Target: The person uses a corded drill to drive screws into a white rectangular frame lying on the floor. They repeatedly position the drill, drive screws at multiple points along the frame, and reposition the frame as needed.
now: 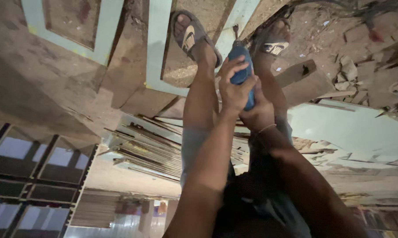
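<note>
Dusty workshop floor (pixel 53 88): both hands, left hand (pixel 234 90) and right hand (pixel 258 112), clamp a blue power tool (pixel 242 72) above a pale green door frame (pixel 157 48) between sandalled feet; no finished cut is visible.

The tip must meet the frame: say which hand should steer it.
Left, probably. The left hand wraps the blue tool nearest its tip; the right hand grips farther back, partly hidden behind the left.

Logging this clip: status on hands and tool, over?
Both hands clamped round blue power tool: left hand on top, right hand beneath. Tip at pale wooden frame, between sandalled feet. Nothing in the way.
</note>
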